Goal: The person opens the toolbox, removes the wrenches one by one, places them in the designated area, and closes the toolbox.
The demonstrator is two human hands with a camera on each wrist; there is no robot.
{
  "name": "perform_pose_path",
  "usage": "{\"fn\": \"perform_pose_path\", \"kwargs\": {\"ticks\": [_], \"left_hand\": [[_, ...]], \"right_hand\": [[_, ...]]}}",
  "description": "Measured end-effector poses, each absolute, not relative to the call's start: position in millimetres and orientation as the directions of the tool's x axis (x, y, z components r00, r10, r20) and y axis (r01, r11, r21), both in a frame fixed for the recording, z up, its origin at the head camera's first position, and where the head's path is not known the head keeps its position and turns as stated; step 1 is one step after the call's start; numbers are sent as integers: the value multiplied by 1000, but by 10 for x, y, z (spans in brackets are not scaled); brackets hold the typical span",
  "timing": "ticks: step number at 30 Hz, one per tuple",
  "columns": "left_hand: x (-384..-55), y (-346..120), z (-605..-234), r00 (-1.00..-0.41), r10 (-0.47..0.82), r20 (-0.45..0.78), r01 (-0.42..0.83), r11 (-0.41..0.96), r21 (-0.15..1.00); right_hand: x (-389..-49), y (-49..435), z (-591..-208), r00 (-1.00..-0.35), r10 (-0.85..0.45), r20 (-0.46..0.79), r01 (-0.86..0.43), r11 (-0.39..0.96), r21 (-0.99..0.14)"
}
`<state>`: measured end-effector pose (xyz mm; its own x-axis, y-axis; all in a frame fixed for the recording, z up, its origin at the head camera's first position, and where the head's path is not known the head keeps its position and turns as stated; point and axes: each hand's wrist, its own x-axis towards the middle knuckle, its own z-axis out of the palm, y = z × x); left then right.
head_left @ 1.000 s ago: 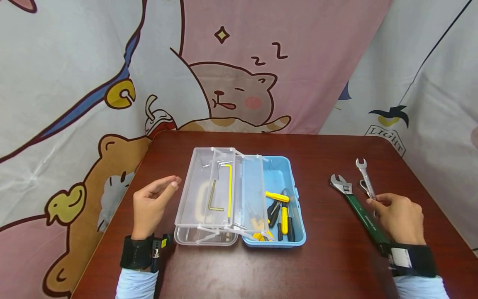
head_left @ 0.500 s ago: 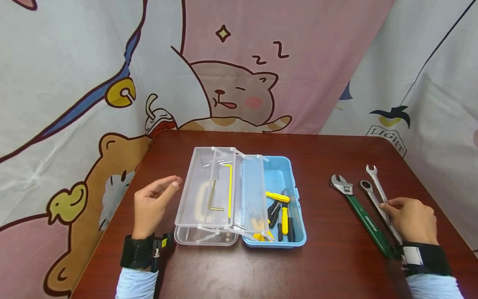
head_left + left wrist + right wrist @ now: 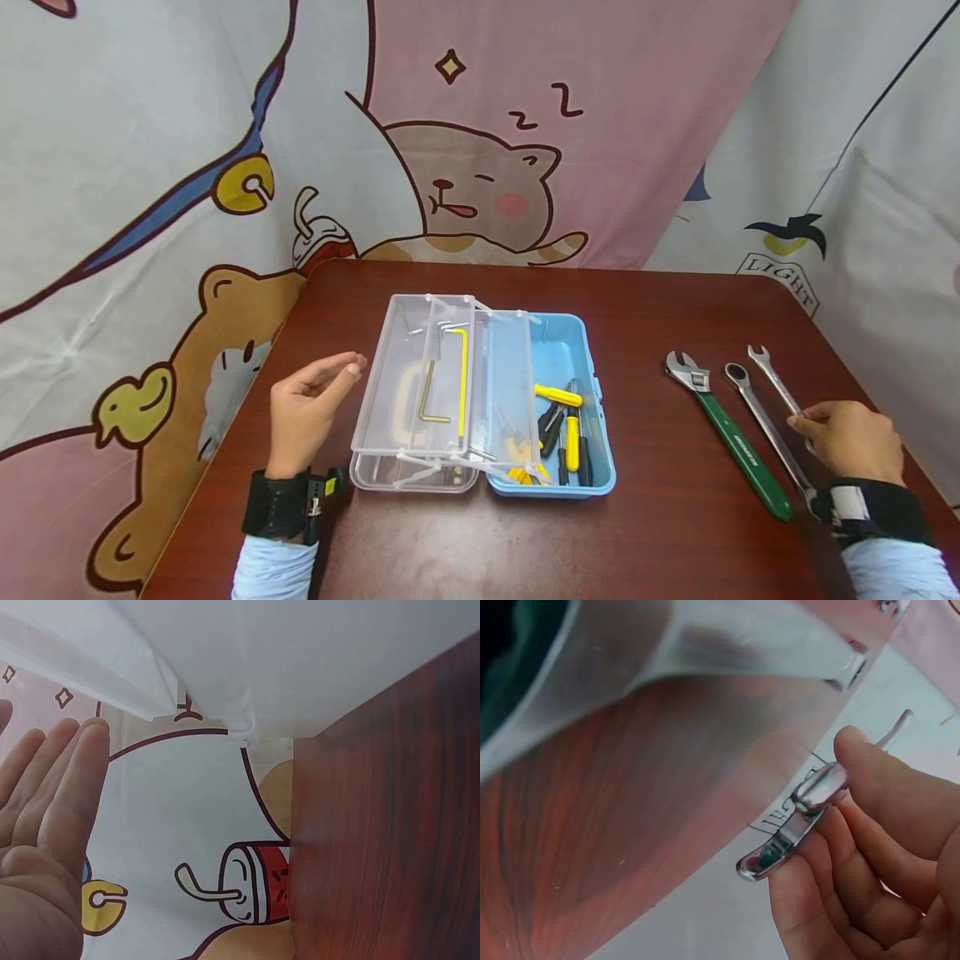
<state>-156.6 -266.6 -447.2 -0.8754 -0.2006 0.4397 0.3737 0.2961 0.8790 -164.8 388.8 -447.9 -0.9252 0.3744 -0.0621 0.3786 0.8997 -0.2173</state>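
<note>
At the far right of the table my right hand [image 3: 858,437] grips a small silver wrench [image 3: 772,375] by its lower part, its open-end jaw pointing away. In the right wrist view the thumb and curled fingers pinch the wrench [image 3: 776,851], whose near end sticks out past the fingers. Just left of it lies a ratchet wrench [image 3: 768,429] with a ring head, its near end by the wrist strap. Beside that is an adjustable wrench [image 3: 738,446] with a green handle. My left hand [image 3: 307,412] stays beside the toolbox, fingers extended, holding nothing.
The blue toolbox [image 3: 587,346] is open, its clear tray [image 3: 375,408] folded out to the left. Hex keys, one gold [image 3: 426,400] and one yellow [image 3: 462,375], show in the tray. Several yellow-and-black tools [image 3: 572,442] lie in the blue part. A cartoon curtain [image 3: 600,200] hangs behind.
My right hand has moved to the right with the small wrench, from over the ratchet wrench to the right of it, uncovering the ratchet wrench and the green handle. The left hand has stayed in place.
</note>
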Motion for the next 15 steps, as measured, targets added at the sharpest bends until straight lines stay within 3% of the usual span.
{"fn": "perform_pose_path", "kwargs": {"ticks": [15], "left_hand": [[-1568,-2668,-4479,-877,-203,435,366,305,879]], "right_hand": [[-1672,4093,-4579,-930,364,-55,368,911,-186]]}}
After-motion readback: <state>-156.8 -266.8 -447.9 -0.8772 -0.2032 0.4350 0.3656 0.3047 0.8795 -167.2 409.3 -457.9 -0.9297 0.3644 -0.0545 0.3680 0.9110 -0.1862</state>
